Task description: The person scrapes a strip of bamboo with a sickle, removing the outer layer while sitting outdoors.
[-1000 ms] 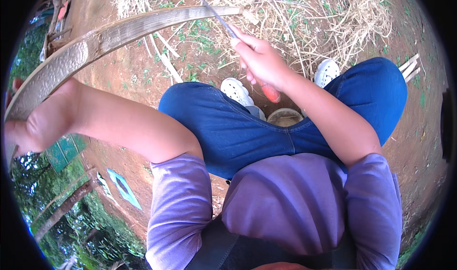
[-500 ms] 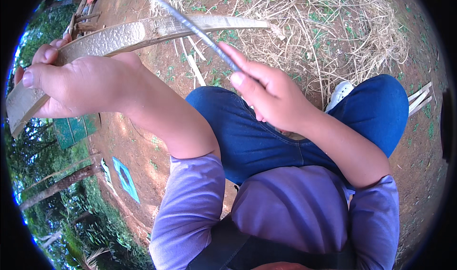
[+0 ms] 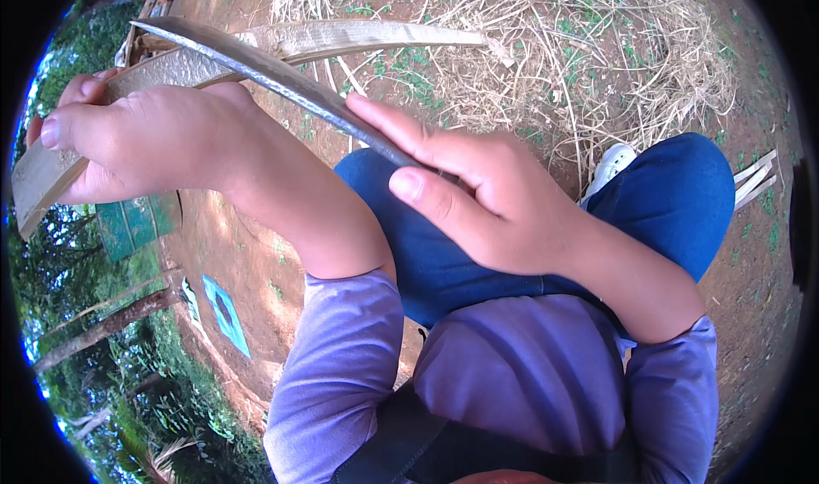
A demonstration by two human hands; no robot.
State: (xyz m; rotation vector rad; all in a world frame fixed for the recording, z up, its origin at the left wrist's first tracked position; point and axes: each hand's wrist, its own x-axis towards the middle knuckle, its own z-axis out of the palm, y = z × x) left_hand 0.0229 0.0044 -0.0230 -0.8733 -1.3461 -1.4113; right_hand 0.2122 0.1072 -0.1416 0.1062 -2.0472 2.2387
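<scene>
My left hand (image 3: 162, 138) grips the end of a long, pale, slightly curved wooden piece (image 3: 367, 38), possibly split bamboo, with fingers and thumb wrapped round it. The piece extends to the right, away from that hand, and narrows to a tip. In my right hand (image 3: 499, 198) is a long dark knife (image 3: 286, 90), its blade pointing up and left. The handle is hidden in my palm. Across the middle of the wooden piece the blade overlaps it in view; I cannot tell if they touch.
Thin pale shavings (image 3: 589, 74) lie heaped on the brown earth ahead. My bent legs in blue jeans (image 3: 674, 194) sit below my hands, with a white shoe (image 3: 610, 166) between. Several cut strips (image 3: 755, 179) lie at right; a green container (image 3: 141, 225) and blue sheet (image 3: 226, 315) at left.
The knife has swung left and lower in view, its blade turned to show more of its flat side. My right hand has shifted slightly left. My left hand and the wooden piece have barely moved.
</scene>
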